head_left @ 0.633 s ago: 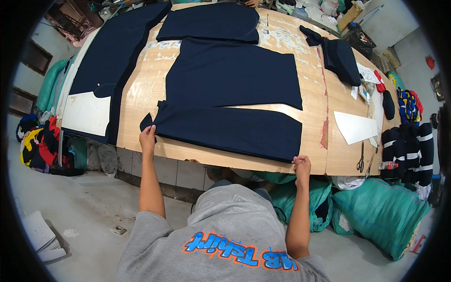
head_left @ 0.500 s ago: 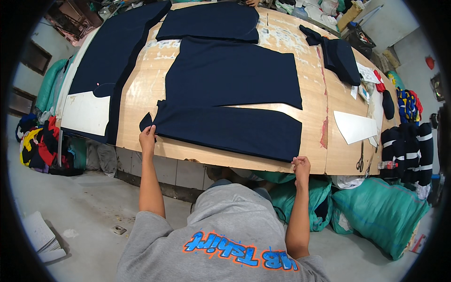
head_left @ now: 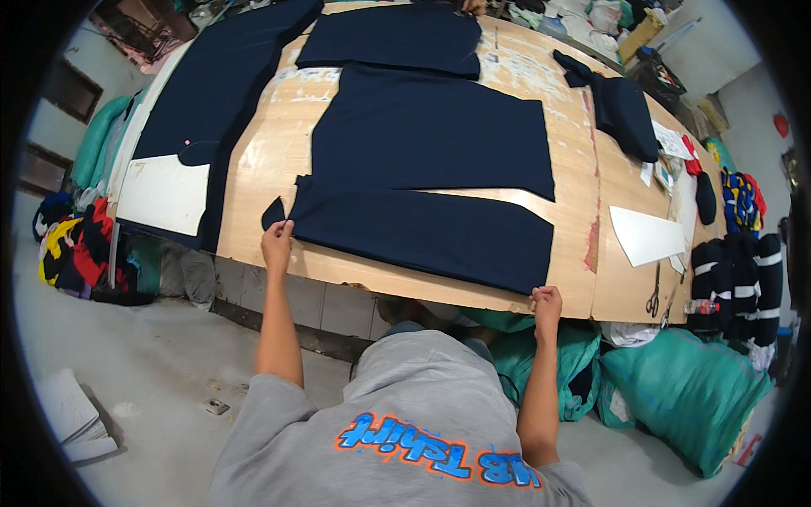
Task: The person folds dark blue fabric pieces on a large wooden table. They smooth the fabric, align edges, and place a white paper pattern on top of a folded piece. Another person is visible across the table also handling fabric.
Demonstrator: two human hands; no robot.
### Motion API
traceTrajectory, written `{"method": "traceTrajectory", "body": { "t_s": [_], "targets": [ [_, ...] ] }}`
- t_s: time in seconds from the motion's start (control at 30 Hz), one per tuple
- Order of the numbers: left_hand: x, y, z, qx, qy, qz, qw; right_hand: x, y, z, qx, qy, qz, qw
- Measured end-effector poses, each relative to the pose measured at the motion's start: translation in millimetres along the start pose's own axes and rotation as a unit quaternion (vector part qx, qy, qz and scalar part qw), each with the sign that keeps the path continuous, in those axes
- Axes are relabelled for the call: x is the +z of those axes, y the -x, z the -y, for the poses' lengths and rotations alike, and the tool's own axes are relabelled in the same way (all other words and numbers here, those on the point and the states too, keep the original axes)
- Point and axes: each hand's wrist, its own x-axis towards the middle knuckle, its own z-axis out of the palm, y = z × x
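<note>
Navy split-legged cloth [head_left: 422, 160], unshifted, stays spread; my left grip [head_left: 276, 243] and right grip [head_left: 547, 308] pinch corners by the worktop's near edge [head_left: 422, 286].

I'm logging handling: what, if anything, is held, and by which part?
The nearer long, dark navy fabric leg: the bare left hand pinches its near edge at the left end; the bare right hand, its near right corner.

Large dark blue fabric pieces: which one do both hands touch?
The middle, trouser-shaped one: left hand and right hand pinch its near corners; neither touches the others.
</note>
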Motion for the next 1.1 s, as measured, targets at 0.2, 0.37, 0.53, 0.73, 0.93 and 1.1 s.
{"method": "traceTrajectory", "body": {
  "t_s": [0.2,0.37,0.53,0.73,0.93,1.1],
  "targets": [
    [9,17,-13,0.033,-0.093,-0.064,0.993,8,-1,-5,-0.014,0.166,-0.083,0.983],
    [7,32,-35,0.035,-0.145,-0.078,0.986,29,-8,19,-0.223,0.243,-0.211,0.920],
    [34,34,-59,0.249,-0.180,-0.127,0.943,92,-14,66,-0.406,0.278,-0.109,0.864],
    [72,4,-82,0.173,-0.206,-0.128,0.955,134,-10,61,-0.371,0.427,-0.010,0.824],
    [65,-16,-86,0.127,-0.206,-0.069,0.968,138,-9,61,-0.343,0.447,-0.003,0.826],
    [63,-21,-81,0.153,-0.229,-0.069,0.959,139,-9,63,-0.331,0.455,0.006,0.827]
  ]
}}
